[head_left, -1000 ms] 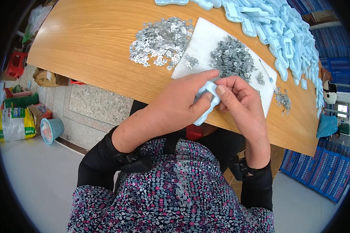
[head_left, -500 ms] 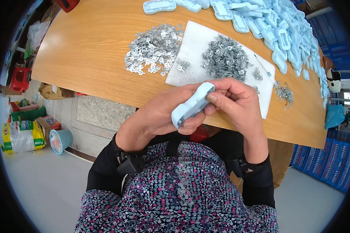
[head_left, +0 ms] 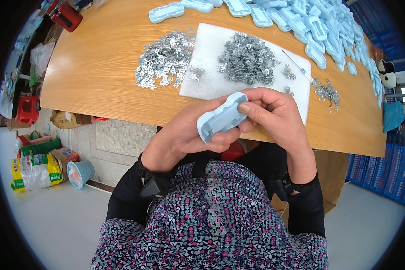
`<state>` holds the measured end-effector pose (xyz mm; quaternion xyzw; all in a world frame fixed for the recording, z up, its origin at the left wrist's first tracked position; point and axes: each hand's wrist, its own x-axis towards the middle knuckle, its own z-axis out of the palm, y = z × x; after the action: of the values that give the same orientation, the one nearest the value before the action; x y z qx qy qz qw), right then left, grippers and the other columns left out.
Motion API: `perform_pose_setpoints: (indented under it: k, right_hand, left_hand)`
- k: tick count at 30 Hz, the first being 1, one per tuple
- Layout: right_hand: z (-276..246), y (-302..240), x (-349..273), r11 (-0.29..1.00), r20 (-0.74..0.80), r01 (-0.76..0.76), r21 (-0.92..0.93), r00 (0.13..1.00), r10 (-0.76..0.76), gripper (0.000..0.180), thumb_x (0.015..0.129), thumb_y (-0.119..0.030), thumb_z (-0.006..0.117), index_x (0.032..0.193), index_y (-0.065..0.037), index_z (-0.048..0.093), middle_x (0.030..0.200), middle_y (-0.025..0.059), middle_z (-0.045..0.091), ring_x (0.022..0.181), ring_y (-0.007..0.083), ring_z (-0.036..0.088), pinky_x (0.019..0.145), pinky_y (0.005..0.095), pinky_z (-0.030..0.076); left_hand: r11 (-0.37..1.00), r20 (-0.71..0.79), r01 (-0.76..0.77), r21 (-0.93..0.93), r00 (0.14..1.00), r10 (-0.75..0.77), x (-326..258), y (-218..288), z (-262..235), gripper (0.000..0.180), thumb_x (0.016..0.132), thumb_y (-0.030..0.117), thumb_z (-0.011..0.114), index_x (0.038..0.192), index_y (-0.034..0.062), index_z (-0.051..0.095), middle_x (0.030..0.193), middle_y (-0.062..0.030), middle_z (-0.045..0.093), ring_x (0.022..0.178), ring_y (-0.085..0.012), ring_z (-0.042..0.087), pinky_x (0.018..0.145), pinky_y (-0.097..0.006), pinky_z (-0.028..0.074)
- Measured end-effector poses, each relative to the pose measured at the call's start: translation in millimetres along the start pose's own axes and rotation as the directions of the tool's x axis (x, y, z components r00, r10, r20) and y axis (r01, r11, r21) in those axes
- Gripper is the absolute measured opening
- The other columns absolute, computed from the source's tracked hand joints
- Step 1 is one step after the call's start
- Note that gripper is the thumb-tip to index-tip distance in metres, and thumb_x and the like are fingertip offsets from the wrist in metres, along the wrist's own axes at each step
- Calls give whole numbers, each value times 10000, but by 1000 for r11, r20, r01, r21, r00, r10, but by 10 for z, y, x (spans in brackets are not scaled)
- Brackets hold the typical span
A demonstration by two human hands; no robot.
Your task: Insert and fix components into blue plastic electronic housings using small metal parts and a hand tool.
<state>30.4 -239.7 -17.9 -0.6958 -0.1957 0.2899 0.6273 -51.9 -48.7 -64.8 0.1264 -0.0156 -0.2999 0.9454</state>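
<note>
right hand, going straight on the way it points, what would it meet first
Likely the light blue shell in the left hand; the right hand seems to touch it, depth unclear.

Pale blue hollow shell (head_left: 221,116), open side showing, held aslant

Both forearms (head_left: 301,164) slant from the lower frame toward its centre, left grip (head_left: 195,126) with fingers curled, right grip (head_left: 274,112) alongside, thumb pointing left.

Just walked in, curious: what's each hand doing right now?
Left hand: closed, holding the blue shell.
Right hand: curled at the shell's end; whether it grips, unclear.
</note>
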Motion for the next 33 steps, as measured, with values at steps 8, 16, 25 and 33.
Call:
perform_pose_setpoints:
  k: [8,16,25,33]
  right_hand:
    - [-121,65,-119,998,4,22,-64,1000,-22,223,924,-145,683,1054,34,713,962,40,709,840,96,630,755,258,502]
    - [-297,-14,-196,982,-240,68,-176,964,-110,178,987,-108,627,1120,-7,687,852,-2,647,718,59,557,659,217,454]
    - [-999,24,317,303,-209,-47,-952,823,-528,162,885,-60,658,1037,-56,715,928,127,713,933,312,638,804,410,519]
    - [-1268,94,658,20,-105,-105,-994,920,-379,147,875,-97,659,1007,-60,714,953,128,717,937,329,639,824,463,503]
  left_hand:
    - [1000,33,20,-5,999,-20,22,-122,-14,412,1077,364,393,1286,32,522,1017,-93,611,650,-78,544,475,-222,396]
    - [675,-269,-119,728,855,442,87,-86,225,498,1006,109,567,1483,30,445,1182,-45,638,947,-91,627,803,-252,533]
    - [538,-313,-21,842,794,520,95,-14,112,435,1025,111,523,1447,15,483,1205,-50,626,1011,-87,601,875,-247,501]
    - [558,-360,35,829,798,483,94,22,128,421,1033,121,509,1438,6,502,1186,-52,640,1021,-90,606,890,-246,501]
